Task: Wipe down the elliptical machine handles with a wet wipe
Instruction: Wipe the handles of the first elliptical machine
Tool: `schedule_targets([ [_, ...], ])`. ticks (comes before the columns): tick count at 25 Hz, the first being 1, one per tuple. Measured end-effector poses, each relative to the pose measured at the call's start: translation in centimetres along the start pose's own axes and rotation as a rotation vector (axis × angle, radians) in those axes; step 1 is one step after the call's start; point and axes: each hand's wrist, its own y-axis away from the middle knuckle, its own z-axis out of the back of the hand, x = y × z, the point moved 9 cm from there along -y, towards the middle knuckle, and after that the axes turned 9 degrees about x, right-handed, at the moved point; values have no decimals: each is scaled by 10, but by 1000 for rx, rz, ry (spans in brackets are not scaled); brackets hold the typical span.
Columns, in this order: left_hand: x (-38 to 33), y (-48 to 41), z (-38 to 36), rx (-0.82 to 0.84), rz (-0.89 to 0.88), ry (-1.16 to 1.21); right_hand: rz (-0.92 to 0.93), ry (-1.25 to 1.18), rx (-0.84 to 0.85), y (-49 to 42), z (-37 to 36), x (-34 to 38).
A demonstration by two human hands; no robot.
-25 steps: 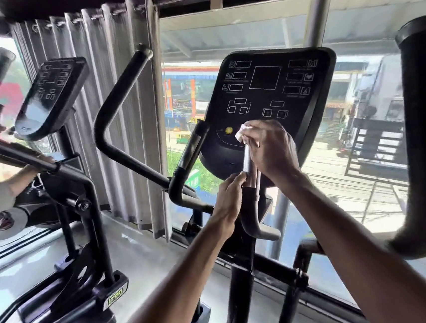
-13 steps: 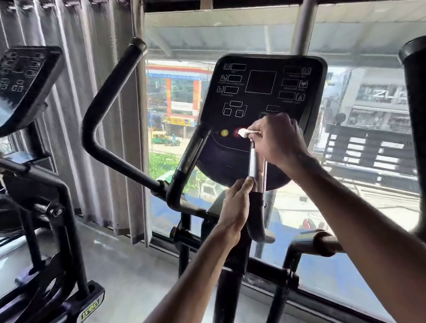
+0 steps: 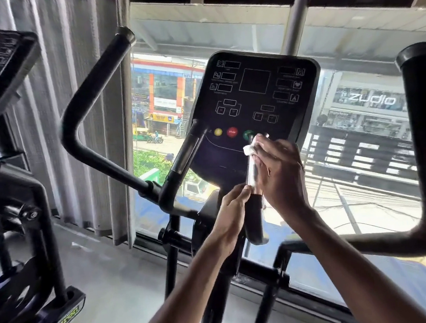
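Two hands work on one handle. Compared with half a second ago, I read the wet wipe point(image 3: 249, 149) as slightly lower on the inner right handle point(image 3: 252, 169). The handle's tip now shows above the wipe, in front of the green button point(image 3: 246, 133); before, the wipe covered that tip. The left hand point(image 3: 233, 211) has kept its place at the joint between the silver section and the black foam.

The wipe is bunched between the fingers of the right hand point(image 3: 280, 173) and the upper silver section, with a white fold protruding to the left of the fingers.

Right hand: fingers curled round wipe and handle together, back of the hand toward the camera, forearm entering from the lower right.

Left hand: thumb and fingers closed on the handle just below the right hand, forearm rising from bottom centre.

Behind both hands stands the console point(image 3: 254, 87). Its red STOP button point(image 3: 232, 132) and yellow button point(image 3: 218, 132) lie uncovered to the left of the wipe.
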Motion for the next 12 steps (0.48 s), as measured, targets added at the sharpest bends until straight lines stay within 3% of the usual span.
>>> schedule_targets([
  [3,2,0,1,-5,-5,-1,-68,-26,-26,17,-6,0],
  [7,1,3,0,-11,-21,7,-464,-292,-150,18,-3,-40],
  [8,2,3,0,-11,-24,4,-484,-332,-145,18,-3,-43],
  [12,3,3,0,-18,-31,41,-188,-164,-89,27,9,-11],
])
